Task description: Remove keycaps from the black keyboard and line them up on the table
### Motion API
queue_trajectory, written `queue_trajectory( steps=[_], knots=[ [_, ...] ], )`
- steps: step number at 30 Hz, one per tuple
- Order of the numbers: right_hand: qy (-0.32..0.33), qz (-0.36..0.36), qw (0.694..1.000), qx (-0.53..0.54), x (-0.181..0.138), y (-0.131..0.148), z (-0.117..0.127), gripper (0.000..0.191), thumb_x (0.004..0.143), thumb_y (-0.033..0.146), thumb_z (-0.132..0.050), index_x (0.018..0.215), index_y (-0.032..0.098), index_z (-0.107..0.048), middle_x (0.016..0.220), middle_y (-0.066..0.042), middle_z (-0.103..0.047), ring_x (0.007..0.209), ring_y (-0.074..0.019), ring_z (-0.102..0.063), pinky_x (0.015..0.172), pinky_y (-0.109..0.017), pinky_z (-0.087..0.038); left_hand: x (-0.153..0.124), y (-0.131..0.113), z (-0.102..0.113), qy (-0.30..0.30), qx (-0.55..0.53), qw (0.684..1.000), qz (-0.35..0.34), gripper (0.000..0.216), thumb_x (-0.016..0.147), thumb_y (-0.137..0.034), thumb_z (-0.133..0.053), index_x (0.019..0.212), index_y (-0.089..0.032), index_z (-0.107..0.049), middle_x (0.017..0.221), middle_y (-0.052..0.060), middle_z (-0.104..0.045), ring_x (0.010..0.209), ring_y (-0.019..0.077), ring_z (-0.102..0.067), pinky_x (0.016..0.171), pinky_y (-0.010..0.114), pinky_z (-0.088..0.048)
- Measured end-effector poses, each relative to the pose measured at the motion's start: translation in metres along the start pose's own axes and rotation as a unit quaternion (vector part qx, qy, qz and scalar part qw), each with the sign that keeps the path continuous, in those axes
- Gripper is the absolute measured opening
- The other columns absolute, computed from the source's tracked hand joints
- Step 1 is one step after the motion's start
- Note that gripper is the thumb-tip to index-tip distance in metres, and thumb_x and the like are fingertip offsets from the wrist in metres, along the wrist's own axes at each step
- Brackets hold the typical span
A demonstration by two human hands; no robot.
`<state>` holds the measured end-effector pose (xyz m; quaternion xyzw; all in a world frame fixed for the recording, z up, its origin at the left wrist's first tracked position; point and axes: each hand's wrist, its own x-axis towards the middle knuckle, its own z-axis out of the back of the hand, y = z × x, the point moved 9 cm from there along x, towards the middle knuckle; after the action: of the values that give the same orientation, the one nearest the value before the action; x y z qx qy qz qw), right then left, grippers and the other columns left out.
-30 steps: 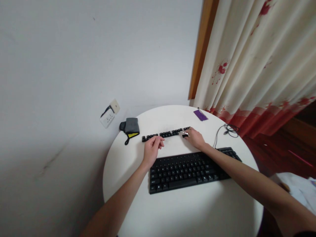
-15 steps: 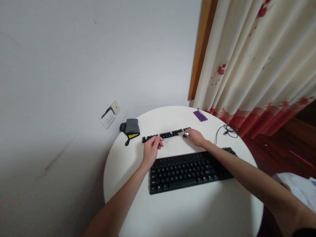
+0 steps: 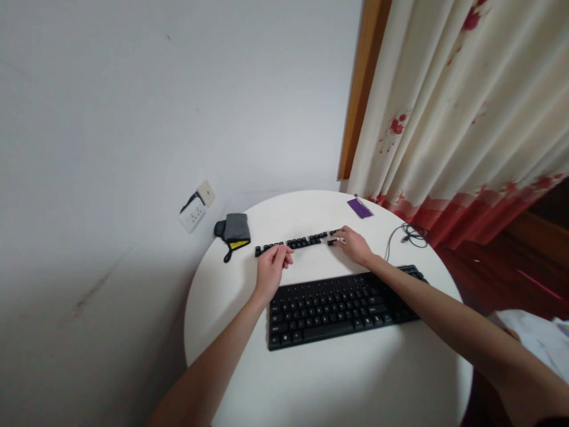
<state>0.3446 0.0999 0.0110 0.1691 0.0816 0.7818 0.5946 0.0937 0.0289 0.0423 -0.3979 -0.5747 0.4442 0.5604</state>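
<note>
A black keyboard lies on a round white table. Behind it runs a row of loose black keycaps. My left hand rests with curled fingers at the left part of that row, touching the caps. My right hand is at the row's right end, fingers pinched on a small black keycap.
A grey and yellow pouch sits at the table's back left edge, near a wall socket. A purple card lies at the back. The keyboard cable coils at the right. A curtain hangs behind.
Both hands stay at the keycap row with only slight shifts. The right hand's fingertips moved a little at the row's right end.
</note>
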Motion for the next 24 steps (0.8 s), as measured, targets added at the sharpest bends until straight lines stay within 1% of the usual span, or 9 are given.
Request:
queue_trajectory(
  steps=[3,8,12,14,16,18,20,22,24],
  knots=[
    [0.021,0.023,1.0,-0.001,0.001,0.005,-0.006,0.024,0.091,0.025,-0.06,0.113,0.027,-0.07,0.117,-0.004,-0.061,0.092,-0.0178,-0.063,0.08,-0.024,-0.041,0.0,0.0,-0.001,0.002,0.001,1.0,-0.001,0.033,0.091,-0.041,-0.055,0.078,-0.014,-0.067,0.061,0.001,-0.058,0.053,0.0093,-0.047,0.048,0.021,-0.036],
    [0.025,0.024,0.999,-0.01,0.011,0.013,-0.01,0.021,0.092,0.025,-0.058,0.108,0.026,-0.071,0.113,-0.004,-0.062,0.092,-0.0179,-0.062,0.079,-0.023,-0.041,0.0,0.0,0.0,-0.002,0.005,1.0,-0.001,0.033,0.091,-0.042,-0.054,0.078,-0.014,-0.067,0.062,0.002,-0.058,0.053,0.0099,-0.047,0.048,0.021,-0.035],
    [0.023,0.029,0.999,-0.015,0.014,0.02,-0.01,0.022,0.093,0.026,-0.057,0.11,0.028,-0.07,0.115,-0.004,-0.061,0.094,-0.0183,-0.063,0.078,-0.023,-0.041,0.0,0.003,0.001,-0.003,0.003,1.0,0.007,0.032,0.09,-0.041,-0.055,0.078,-0.015,-0.068,0.062,0.001,-0.058,0.052,0.0095,-0.046,0.047,0.021,-0.034],
    [0.003,0.011,1.0,-0.013,0.013,0.018,-0.006,0.025,0.092,0.028,-0.058,0.115,0.028,-0.068,0.116,-0.004,-0.062,0.093,-0.0186,-0.063,0.077,-0.024,-0.042,0.0,0.004,0.001,-0.002,0.004,1.0,0.008,0.031,0.09,-0.041,-0.055,0.078,-0.015,-0.068,0.062,0.001,-0.058,0.052,0.0092,-0.046,0.048,0.02,-0.034],
    [-0.013,-0.031,0.999,-0.009,0.01,0.009,-0.004,0.026,0.091,0.03,-0.059,0.116,0.026,-0.067,0.115,-0.006,-0.063,0.094,-0.0197,-0.064,0.076,-0.025,-0.042,0.0,0.005,0.002,-0.001,0.006,1.0,0.007,0.032,0.091,-0.041,-0.054,0.079,-0.015,-0.067,0.062,0.001,-0.058,0.053,0.0092,-0.045,0.048,0.02,-0.033],
    [-0.007,-0.077,0.997,-0.006,0.008,0.0,-0.007,0.023,0.09,0.032,-0.06,0.109,0.022,-0.068,0.108,-0.008,-0.067,0.093,-0.0213,-0.064,0.073,-0.025,-0.042,0.001,0.006,0.002,0.002,0.009,1.0,0.005,0.031,0.091,-0.041,-0.054,0.08,-0.015,-0.068,0.063,0.001,-0.058,0.053,0.0092,-0.045,0.048,0.021,-0.033],
    [0.011,-0.109,0.994,-0.005,0.008,-0.007,-0.013,0.02,0.088,0.033,-0.062,0.099,0.019,-0.07,0.099,-0.009,-0.07,0.088,-0.0224,-0.066,0.069,-0.026,-0.042,0.001,0.005,0.003,0.002,0.01,1.0,0.004,0.031,0.091,-0.041,-0.054,0.08,-0.015,-0.068,0.063,0.001,-0.058,0.053,0.0093,-0.044,0.047,0.021,-0.033],
    [0.02,-0.125,0.992,-0.005,0.01,-0.009,-0.019,0.02,0.086,0.035,-0.063,0.092,0.018,-0.071,0.092,-0.01,-0.071,0.084,-0.0227,-0.066,0.067,-0.026,-0.043,0.001,0.004,0.003,-0.001,0.009,1.0,0.004,0.031,0.091,-0.041,-0.054,0.08,-0.015,-0.068,0.062,0.001,-0.057,0.052,0.0093,-0.044,0.048,0.021,-0.032],
    [0.023,-0.136,0.99,-0.002,0.013,-0.009,-0.022,0.021,0.086,0.037,-0.063,0.091,0.018,-0.071,0.091,-0.011,-0.071,0.083,-0.0229,-0.067,0.066,-0.026,-0.043,0.001,0.003,0.003,-0.003,0.009,1.0,0.003,0.031,0.091,-0.041,-0.054,0.079,-0.015,-0.067,0.061,0.0,-0.057,0.052,0.0093,-0.043,0.048,0.021,-0.032]
  ],
)
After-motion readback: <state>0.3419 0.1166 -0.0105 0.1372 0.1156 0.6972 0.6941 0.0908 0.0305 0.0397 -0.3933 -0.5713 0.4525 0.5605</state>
